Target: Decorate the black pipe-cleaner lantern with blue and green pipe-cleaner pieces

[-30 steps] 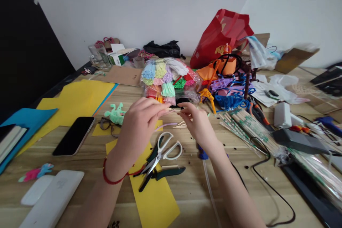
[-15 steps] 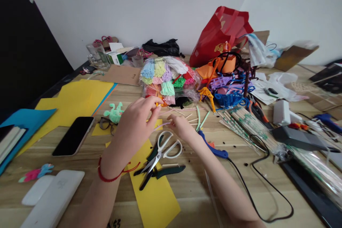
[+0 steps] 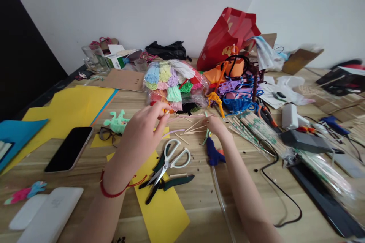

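My left hand point(image 3: 146, 125) hovers over the table with thumb and forefinger pinched together. A small orange-yellow bit shows at its fingertips, too small to name. At the right, my right hand point(image 3: 216, 125) has its fingers closed at the pale green pipe cleaners point(image 3: 208, 133), whose ends show above and below the fingers. Just under that hand lies a blue glue gun point(image 3: 212, 152). Between the hands are a lilac pipe cleaner point(image 3: 174, 131) and several thin wooden sticks point(image 3: 194, 130). White-handled scissors point(image 3: 168, 163) rest across dark green-handled pliers point(image 3: 179, 181) on yellow paper point(image 3: 162, 212).
A clear bag of coloured pipe cleaners point(image 3: 173, 83) sits behind the hands, a red bag point(image 3: 228, 38) farther back. A phone point(image 3: 70, 149), glasses point(image 3: 107, 134) and a green pipe-cleaner figure point(image 3: 116, 121) lie left. Packed sticks point(image 3: 262, 133) and a black cable point(image 3: 285, 190) lie right.
My right hand has moved right and forward, away from the lilac pipe cleaner, to the pale green ones. My left hand keeps its pinch. The view has shifted slightly to the right.
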`<act>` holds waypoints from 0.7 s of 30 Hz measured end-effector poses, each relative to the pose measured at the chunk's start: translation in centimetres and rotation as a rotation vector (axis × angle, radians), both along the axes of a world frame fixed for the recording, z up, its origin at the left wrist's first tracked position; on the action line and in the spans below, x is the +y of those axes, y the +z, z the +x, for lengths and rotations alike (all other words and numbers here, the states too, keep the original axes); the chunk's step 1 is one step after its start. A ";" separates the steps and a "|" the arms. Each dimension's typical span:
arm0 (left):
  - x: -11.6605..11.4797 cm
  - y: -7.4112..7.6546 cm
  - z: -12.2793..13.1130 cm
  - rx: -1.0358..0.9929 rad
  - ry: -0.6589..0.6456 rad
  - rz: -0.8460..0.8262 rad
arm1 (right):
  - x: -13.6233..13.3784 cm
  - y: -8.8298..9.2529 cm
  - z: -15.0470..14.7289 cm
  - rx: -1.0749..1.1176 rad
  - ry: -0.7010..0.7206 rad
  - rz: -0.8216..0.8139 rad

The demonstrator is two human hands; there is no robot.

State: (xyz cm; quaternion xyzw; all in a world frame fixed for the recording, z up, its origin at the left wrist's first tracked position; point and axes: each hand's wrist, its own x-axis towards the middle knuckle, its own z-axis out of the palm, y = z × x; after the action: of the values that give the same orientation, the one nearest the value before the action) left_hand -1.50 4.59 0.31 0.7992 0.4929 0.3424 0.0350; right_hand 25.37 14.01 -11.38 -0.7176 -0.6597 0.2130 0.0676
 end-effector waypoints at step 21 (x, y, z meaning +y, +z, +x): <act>-0.8 0.3 1.4 -0.249 -0.094 -0.124 | -6.5 8.9 -3.9 1.250 0.118 0.291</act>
State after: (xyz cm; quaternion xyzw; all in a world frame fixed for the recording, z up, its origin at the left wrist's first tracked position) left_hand -0.12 3.80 0.62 0.7690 0.4671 0.4056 0.1608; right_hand 21.51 7.52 -2.44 -0.4042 -0.5562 0.5027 0.5240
